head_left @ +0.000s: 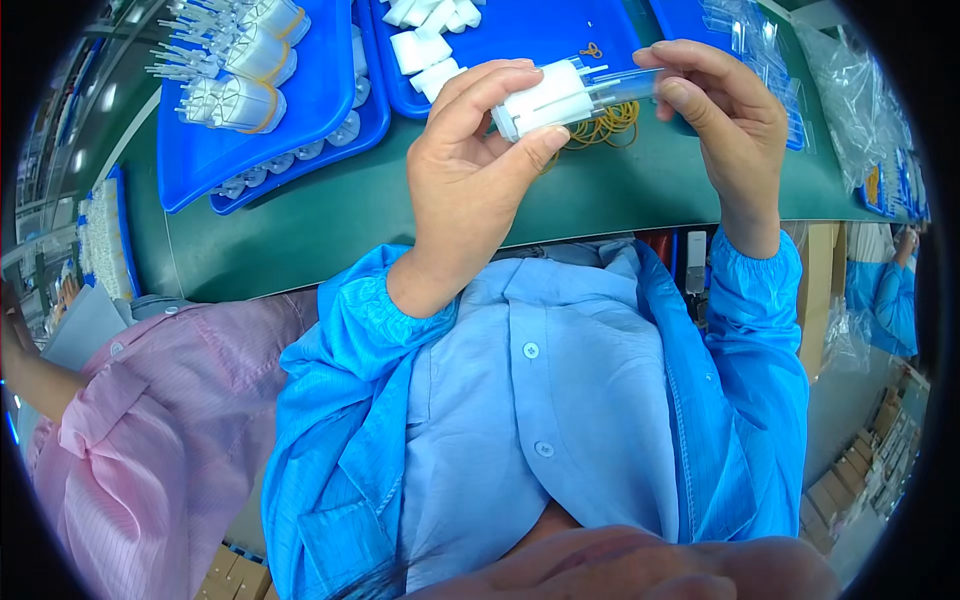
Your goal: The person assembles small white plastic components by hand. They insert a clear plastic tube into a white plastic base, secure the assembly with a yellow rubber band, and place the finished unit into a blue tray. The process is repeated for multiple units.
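My left hand (465, 160) is closed round a white cylindrical part (548, 100) with thin white rods along it, held tilted above the bench. From its right end a clear plastic tube (628, 86) reaches toward my right hand (735, 125). The thumb and fingers of that hand pinch the tube's far end. Whether the tube sits inside the white part or against it, I cannot tell. Just below lies a loose pile of yellow rubber bands (615, 127), partly hidden by the left hand and the part.
Stacked blue trays (300, 140) at the left carry banded white bundles (240, 103) with rods. Another blue tray (540, 30) holds white blocks (420, 50). Clear plastic pieces (745, 40) and plastic bags (845, 90) lie right. A co-worker in a pink sleeve (170, 420) is close left.
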The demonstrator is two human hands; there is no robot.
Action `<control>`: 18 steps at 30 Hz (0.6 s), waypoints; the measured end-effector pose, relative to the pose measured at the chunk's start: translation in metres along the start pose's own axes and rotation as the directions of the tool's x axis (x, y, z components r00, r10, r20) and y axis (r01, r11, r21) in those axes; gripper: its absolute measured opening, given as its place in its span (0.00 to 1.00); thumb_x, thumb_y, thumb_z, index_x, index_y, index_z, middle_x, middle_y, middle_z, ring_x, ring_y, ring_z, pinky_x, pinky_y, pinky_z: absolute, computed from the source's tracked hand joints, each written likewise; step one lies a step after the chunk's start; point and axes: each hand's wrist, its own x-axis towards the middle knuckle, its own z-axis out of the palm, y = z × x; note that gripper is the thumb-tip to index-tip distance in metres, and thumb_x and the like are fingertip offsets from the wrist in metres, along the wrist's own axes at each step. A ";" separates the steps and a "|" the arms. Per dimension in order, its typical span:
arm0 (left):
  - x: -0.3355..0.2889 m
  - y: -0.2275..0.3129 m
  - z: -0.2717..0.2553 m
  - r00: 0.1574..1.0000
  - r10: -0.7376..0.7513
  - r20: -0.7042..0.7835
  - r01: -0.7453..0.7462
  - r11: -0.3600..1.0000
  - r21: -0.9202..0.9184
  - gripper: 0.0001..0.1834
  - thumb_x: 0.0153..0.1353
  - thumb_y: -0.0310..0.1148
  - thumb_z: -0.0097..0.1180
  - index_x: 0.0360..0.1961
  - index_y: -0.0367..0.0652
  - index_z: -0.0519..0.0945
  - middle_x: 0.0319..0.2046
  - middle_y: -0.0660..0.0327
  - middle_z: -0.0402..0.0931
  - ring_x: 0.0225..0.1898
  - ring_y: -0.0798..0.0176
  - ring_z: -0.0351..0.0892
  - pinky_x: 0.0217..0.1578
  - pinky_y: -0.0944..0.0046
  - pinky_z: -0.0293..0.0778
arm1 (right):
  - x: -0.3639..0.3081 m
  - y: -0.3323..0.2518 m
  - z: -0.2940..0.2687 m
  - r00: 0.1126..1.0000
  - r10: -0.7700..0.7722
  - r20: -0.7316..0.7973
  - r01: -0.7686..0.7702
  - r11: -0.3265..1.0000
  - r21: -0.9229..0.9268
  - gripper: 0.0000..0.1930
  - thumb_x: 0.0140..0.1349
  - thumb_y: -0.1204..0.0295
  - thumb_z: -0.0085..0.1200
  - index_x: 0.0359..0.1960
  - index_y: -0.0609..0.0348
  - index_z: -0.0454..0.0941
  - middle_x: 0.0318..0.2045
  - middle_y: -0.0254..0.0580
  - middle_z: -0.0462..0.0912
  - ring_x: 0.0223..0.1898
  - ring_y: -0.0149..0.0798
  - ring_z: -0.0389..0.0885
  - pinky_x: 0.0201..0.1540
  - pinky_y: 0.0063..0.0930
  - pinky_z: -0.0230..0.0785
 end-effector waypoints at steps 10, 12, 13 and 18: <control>-0.003 0.001 0.006 1.000 -0.011 -0.009 0.011 1.000 0.019 0.22 0.52 0.17 0.63 0.50 0.35 0.77 0.55 0.56 0.68 0.57 0.61 0.68 0.57 0.60 0.68 | -0.003 -0.002 -0.002 1.000 0.028 0.009 -0.029 0.998 0.063 0.12 0.62 0.77 0.55 0.46 0.65 0.79 0.43 0.48 0.83 0.34 0.29 0.79 0.38 0.20 0.73; -0.002 0.002 0.006 1.000 -0.013 -0.007 0.014 1.000 0.026 0.22 0.52 0.17 0.63 0.50 0.35 0.77 0.55 0.56 0.68 0.57 0.61 0.69 0.57 0.60 0.68 | -0.002 -0.002 0.001 0.999 0.023 0.023 -0.025 0.998 0.055 0.12 0.62 0.77 0.55 0.46 0.65 0.79 0.43 0.48 0.83 0.34 0.29 0.79 0.38 0.20 0.73; -0.002 0.002 0.006 1.000 -0.013 -0.010 0.014 1.000 0.024 0.21 0.52 0.17 0.63 0.50 0.35 0.77 0.55 0.56 0.68 0.57 0.61 0.69 0.57 0.60 0.68 | 0.000 -0.003 0.002 0.999 0.016 0.036 -0.018 0.998 0.060 0.12 0.62 0.77 0.55 0.47 0.65 0.79 0.43 0.48 0.83 0.35 0.29 0.79 0.38 0.20 0.74; -0.003 0.003 0.005 0.999 -0.022 -0.023 0.022 1.000 0.003 0.22 0.53 0.17 0.63 0.51 0.34 0.77 0.55 0.56 0.68 0.56 0.61 0.70 0.56 0.60 0.69 | -0.001 -0.003 0.006 0.999 0.043 0.021 -0.045 0.995 0.085 0.12 0.62 0.77 0.55 0.47 0.66 0.79 0.43 0.49 0.83 0.34 0.29 0.80 0.38 0.21 0.74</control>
